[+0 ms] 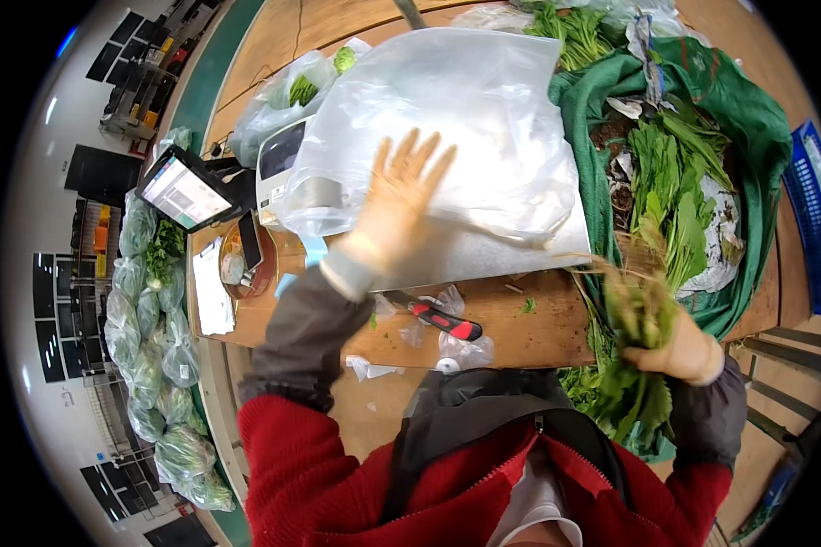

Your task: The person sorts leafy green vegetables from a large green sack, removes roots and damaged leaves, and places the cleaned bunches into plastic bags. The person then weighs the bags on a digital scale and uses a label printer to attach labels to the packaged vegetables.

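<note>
My left hand (400, 205), in a pale glove, is spread over a clear plastic bag (451, 116); whether it touches the bag I cannot tell. The bag lies over the metal pan (445, 265) of a weighing scale (271, 195). At the right, my gloved right hand (681, 349) grips a bunch of leafy greens (640, 321), roots upward, just off the table's front edge. Beyond it stands a green woven sack (752, 89), its mouth spread around more leafy greens (677, 178) and scraps. A knife with a red and black handle (448, 320) lies below the pan.
On the left are a tablet screen (185, 191), a round container (263, 263) with a phone, and papers (213, 294). Several bagged vegetables (137, 308) line a green surface farther left. A blue crate (811, 198) is at the far right. Plastic scraps (465, 350) lie near the table's front edge.
</note>
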`<action>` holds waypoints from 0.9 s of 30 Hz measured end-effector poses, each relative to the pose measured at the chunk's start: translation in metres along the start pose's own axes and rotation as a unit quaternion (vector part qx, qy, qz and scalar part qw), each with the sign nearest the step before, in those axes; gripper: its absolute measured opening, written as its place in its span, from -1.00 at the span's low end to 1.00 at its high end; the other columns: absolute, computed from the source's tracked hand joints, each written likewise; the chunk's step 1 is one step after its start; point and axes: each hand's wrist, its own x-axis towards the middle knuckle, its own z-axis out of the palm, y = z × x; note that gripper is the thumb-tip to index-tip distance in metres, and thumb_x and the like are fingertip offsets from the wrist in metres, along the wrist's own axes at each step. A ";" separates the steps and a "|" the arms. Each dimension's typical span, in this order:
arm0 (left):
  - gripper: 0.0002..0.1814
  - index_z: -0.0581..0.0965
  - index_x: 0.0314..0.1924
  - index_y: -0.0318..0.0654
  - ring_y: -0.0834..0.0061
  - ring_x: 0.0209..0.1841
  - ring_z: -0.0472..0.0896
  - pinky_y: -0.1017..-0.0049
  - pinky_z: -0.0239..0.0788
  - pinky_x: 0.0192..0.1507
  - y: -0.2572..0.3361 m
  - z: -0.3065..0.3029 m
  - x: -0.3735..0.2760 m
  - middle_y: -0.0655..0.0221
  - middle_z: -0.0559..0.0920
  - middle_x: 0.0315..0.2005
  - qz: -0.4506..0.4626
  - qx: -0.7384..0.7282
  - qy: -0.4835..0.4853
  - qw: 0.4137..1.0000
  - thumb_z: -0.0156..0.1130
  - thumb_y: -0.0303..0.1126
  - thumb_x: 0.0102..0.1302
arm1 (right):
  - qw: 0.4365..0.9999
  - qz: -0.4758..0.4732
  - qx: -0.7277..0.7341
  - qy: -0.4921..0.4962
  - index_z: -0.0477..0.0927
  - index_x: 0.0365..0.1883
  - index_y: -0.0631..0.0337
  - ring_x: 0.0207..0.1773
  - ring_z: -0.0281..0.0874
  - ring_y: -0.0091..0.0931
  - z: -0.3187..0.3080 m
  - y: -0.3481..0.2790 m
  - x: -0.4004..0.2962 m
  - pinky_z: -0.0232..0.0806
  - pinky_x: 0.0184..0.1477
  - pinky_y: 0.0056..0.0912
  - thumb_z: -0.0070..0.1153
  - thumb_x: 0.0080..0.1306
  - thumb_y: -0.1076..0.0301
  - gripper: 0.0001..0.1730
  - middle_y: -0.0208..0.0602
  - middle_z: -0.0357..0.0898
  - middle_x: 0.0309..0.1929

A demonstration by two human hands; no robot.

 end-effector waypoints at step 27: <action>-0.57 0.49 0.01 -0.33 0.39 -0.10 0.55 0.45 0.32 0.01 -0.131 -0.024 -0.079 0.25 0.60 -0.17 -0.453 -0.288 0.148 0.831 0.14 -0.64 0.06 | 0.674 -0.194 0.665 -0.257 0.35 0.01 0.30 -0.31 0.48 -0.46 0.106 -0.079 0.242 0.42 -0.26 -0.41 0.06 0.18 0.29 -0.54 -0.29 0.44 -0.32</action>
